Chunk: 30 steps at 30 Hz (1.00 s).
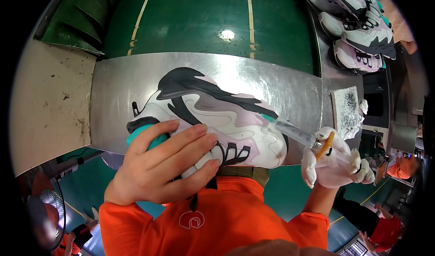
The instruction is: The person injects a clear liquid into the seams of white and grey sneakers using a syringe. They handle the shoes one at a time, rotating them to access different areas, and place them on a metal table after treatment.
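At the metal bench (117, 90), the left hand (158, 167), fingers spread, clasps the shoe (222, 113) near its collar (142, 122), a sensible hold: probably light, soft-sided, stiffer-soled. The gloved right hand (328, 165) curls round a syringe (294, 132).

Head view is taken from the wearer's head, by the left of two fisheye cameras mounted side by side. The lens is aimed steeply down. The shoe (258, 138) is seen close, mid-frame, on the bench (118, 93); the shirt (235, 210) is viewed from above, low in frame. Straight edges are bowed toward the rim.
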Each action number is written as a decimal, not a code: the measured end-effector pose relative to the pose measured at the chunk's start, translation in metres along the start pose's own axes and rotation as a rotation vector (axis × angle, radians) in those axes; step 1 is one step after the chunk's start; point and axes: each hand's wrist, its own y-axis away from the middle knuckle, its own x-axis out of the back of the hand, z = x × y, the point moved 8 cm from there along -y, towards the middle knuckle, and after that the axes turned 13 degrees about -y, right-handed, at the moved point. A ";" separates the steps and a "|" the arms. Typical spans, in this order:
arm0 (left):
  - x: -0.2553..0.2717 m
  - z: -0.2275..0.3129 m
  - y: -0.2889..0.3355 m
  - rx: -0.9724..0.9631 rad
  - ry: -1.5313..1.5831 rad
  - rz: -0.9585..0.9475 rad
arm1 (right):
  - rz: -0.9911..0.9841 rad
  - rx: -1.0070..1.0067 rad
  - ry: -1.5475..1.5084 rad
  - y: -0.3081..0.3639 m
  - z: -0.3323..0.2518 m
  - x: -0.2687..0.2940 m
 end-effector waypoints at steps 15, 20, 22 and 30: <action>0.002 0.000 0.001 0.047 0.012 -0.003 | -0.029 0.052 -0.075 -0.005 0.009 0.004; -0.001 -0.002 -0.005 0.018 0.004 -0.011 | 0.095 0.151 0.066 0.017 -0.010 0.013; 0.002 -0.001 -0.002 0.030 -0.010 -0.018 | 0.410 0.371 0.273 0.042 -0.026 0.030; -0.001 0.007 -0.015 -0.021 -0.028 -0.012 | 1.062 0.323 1.134 0.104 -0.043 0.078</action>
